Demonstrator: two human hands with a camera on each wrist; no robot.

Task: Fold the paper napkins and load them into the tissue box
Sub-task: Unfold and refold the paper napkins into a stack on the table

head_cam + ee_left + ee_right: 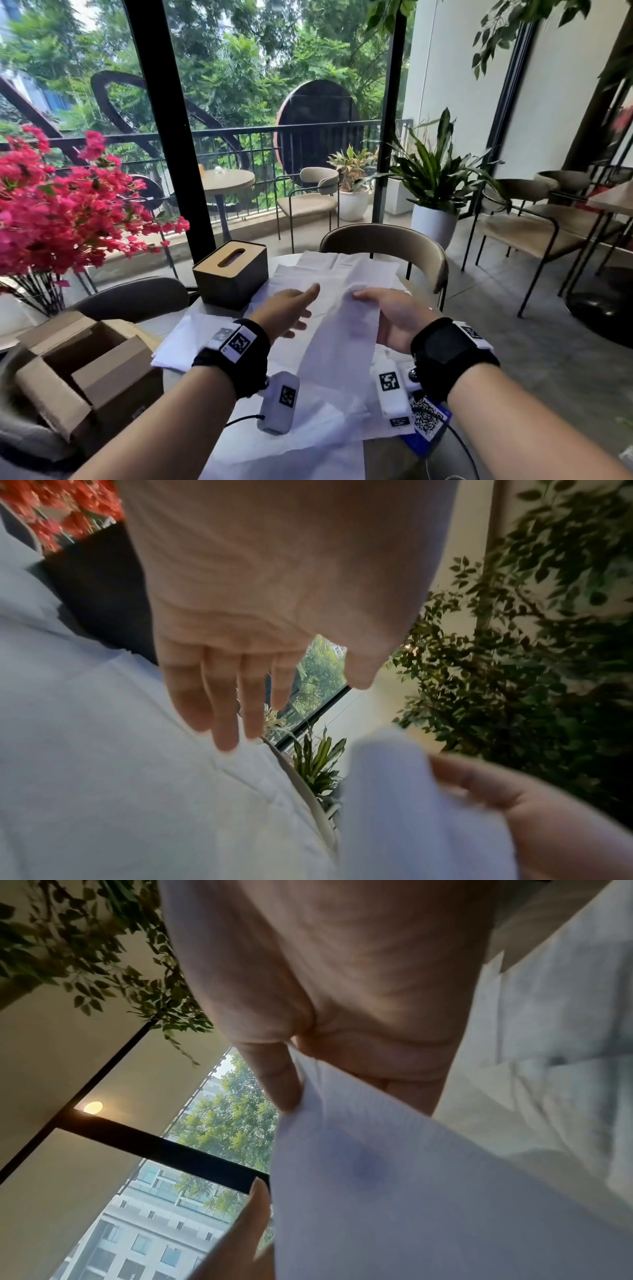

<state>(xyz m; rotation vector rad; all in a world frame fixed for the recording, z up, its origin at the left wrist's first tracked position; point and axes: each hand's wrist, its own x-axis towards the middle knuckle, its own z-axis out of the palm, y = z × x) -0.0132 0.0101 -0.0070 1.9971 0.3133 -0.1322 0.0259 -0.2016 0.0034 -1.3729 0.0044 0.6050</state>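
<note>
A person's right hand [394, 318] pinches the far end of a white napkin [339, 346] between thumb and fingers, lifting the strip off a café table [390, 455], while the left hand [286, 313] hovers beside it, fingers straight and relaxed, holding nothing. In the right wrist view the thumb [274, 1080] presses the sheet's corner from above; in the left wrist view the straight fingers [222, 710] reach over more paper below. The lifted napkin hangs long and narrow, seemingly folded lengthwise already, with further loose sheets [191, 339] spread under and around both wrists. The tissue box [233, 274], dark with a wooden slotted lid still on, stands at the table's far left, just beyond the left hand and apart from the napkin. A cardboard carton [85, 370] sits open at near left, pink flowers [65, 205] behind it. The risks look plain: thin paper held at one end alone could sag, twist or tear, spoiling the crease; a sleeve or wrist device could drag the loose sheets off the table edge; and nothing can go into the box until its lid comes off.
</note>
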